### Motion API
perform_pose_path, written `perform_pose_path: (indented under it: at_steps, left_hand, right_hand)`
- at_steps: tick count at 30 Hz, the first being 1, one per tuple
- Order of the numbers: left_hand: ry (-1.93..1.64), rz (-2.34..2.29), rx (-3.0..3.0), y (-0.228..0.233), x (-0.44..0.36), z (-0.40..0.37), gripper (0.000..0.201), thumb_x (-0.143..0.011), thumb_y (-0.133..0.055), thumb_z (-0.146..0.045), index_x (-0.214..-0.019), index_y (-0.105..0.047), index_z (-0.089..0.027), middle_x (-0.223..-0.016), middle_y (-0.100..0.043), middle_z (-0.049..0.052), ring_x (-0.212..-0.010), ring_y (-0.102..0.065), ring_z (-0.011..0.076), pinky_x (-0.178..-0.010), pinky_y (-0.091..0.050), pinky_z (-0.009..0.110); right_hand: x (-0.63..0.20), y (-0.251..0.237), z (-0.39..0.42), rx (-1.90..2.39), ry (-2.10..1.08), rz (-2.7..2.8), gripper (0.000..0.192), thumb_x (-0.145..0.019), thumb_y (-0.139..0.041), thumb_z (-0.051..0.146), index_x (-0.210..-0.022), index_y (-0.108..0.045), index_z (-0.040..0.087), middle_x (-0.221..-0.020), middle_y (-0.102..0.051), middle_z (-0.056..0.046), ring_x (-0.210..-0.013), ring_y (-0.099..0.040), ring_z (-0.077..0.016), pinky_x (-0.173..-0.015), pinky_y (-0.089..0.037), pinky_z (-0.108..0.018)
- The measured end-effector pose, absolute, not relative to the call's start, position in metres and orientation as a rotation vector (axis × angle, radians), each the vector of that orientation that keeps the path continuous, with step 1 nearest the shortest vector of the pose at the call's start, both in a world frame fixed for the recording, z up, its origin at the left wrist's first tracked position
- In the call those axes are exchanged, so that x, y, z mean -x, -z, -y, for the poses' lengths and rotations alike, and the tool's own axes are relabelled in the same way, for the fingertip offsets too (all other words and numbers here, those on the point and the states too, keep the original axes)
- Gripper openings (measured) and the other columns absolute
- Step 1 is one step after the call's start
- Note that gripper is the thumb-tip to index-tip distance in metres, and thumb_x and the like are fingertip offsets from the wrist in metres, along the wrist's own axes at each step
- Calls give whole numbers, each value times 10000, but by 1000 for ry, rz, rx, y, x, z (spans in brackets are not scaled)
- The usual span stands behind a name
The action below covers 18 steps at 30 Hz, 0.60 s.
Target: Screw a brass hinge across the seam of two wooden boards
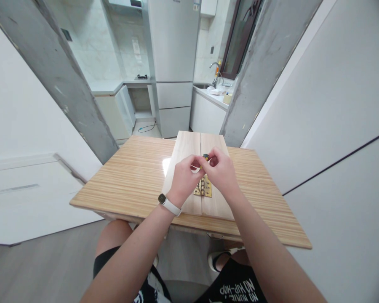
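Left hand and right hand at frame centre, fingers pinched together on a small yellow-and-black tool, above a brass hinge, two pale wooden boards, striped wooden table.

Just below the fingers, brass-gold hinge; between the fingertips, small yellow-and-black tool. Under them, pale wood boards on a tan, finely striped table. White band with black watch behind.

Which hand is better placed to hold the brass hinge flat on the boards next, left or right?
Probably the left hand. It sits lower, just beside the brass metal hinge on the two pale wooden boards, while the right hand pinches the small yellow-and-black tool above.
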<state>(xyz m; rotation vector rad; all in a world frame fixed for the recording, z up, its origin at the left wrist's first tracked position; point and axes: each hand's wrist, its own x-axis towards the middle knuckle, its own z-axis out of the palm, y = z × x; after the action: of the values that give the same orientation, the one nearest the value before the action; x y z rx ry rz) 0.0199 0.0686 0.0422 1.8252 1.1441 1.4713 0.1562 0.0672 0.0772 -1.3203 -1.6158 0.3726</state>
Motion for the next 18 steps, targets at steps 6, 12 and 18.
perform_pose_path:
  at_steps: [6, 12, 18]
  left_hand:
    - [-1481, -1128, -1776, -38, -22, -69, 42, -900, -738, -222, -932, -738, -195, -897, -767, 41, -824, -714, 178, -769, -574, 305]
    - [-1391, -1021, -1758, -34, -11, -75, 153, -914, -749, -284, -1039, -770, -199, -1006, -790, 61, -932, -719, 196, -798, -553, 309]
    - [-1237, -837, -1684, -31, -5, -86, 192, -920, -716, -262, -1065, -788, -160, -1044, -782, 85, -947, -696, 200, -813, -543, 310]
  right_hand:
    - [-159, -76, -67, 1320, -350, 1636, 353, -856, -773, 471, -743, -526, 246, -646, -566, 40, -613, -528, -157, -599, -392, -325]
    - [-181, -78, -76, 1078, -667, 1699, 290, -924, -720, 470, -1101, -704, 242, -1073, -772, -76, -971, -735, -242, -863, -588, -420]
    - [-194, -79, -80, 877, -919, 1805, 353, -1009, -628, 484, -1291, -732, 300, -1292, -768, -63, -1241, -696, -266, -1119, -524, -505]
